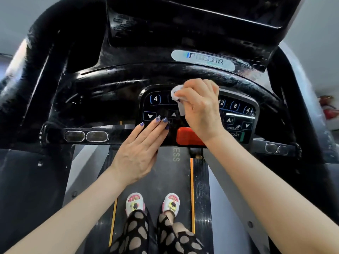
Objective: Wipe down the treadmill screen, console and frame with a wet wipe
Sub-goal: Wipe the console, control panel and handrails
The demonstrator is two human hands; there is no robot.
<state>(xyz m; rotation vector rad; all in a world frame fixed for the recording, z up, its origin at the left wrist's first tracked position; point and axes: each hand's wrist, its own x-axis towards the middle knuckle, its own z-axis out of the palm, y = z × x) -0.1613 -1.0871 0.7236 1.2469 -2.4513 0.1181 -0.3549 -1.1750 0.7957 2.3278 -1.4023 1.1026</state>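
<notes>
Your right hand (pixel 200 107) covers the middle of the control panel (pixel 236 114), so the keys beneath it cannot be read, and the red stop button (pixel 187 137) is partly hidden behind your right wrist. The screen (pixel 192 19) at 12 o'clock is cut off by the top edge and shows only dark glare. The badge (pixel 202 60) below it is smeared and hard to read.

Your right hand is curled around a white wet wipe (pixel 178 99), pressing it on the panel just at 3 o'clock of the key marked 4. Your left hand (pixel 141 151) lies flat with straight fingers, its fingertips (pixel 157 119) touching the panel's lower left part near two arrow keys; it holds nothing.

The glossy black console (pixel 110 85) curves around the panel. On the bar below it, two oval metal grip sensors (pixel 86 136) sit at 9 o'clock and two more (pixel 277 149) at 3 o'clock. At 6 o'clock your two feet in white slippers (pixel 135 203) stand on the belt (pixel 165 180), which has an orange line along each side. Something red (pixel 330 111) stands by the wall at 3 o'clock, too blurred to name.
</notes>
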